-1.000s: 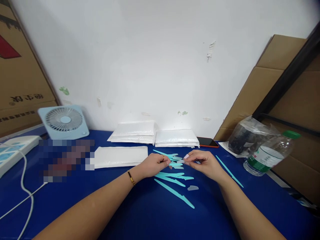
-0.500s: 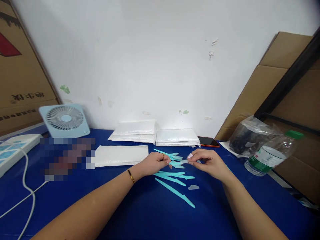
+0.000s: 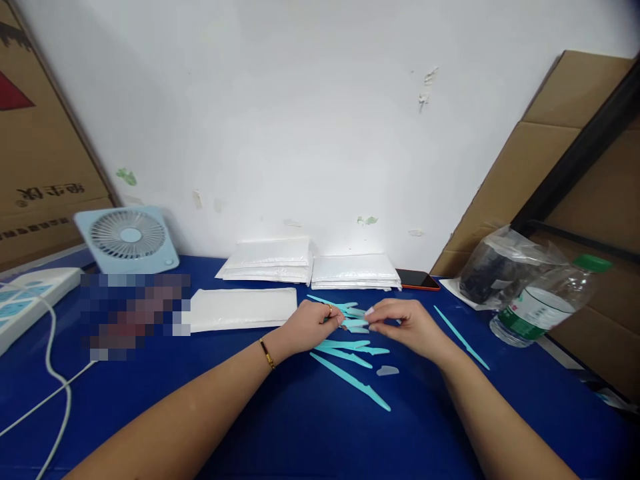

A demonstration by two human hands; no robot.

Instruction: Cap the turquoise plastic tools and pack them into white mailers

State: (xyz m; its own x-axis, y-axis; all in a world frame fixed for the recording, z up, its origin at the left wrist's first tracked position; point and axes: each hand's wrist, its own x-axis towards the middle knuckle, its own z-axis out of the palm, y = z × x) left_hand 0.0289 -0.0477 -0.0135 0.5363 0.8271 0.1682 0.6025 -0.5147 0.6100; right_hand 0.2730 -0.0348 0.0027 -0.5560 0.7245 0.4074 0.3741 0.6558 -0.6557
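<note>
Between thumb and fingers, my left hand (image 3: 316,326) grips the handle of a turquoise eyebrow razor (image 3: 356,323). My right hand (image 3: 403,325) pinches the other end of that razor, where the clear cover is mostly hidden by the fingertips. Several more turquoise razors (image 3: 345,357) lie fanned out below and behind the hands. A loose translucent cover (image 3: 387,371) rests just below my right hand. One separate razor (image 3: 463,339) lies to the right of my right wrist.
White padded packets (image 3: 267,260) are stacked by the wall, with another packet (image 3: 245,309) nearer. A phone (image 3: 420,279), a bottle (image 3: 537,310) and a bagged dark item (image 3: 483,273) stand right; a fan (image 3: 131,237) and power strip (image 3: 25,303) left.
My right hand has moved left, closing the gap to the razor in my left hand. The separate razor at the right now shows beside my right forearm. The view has shifted slightly.
</note>
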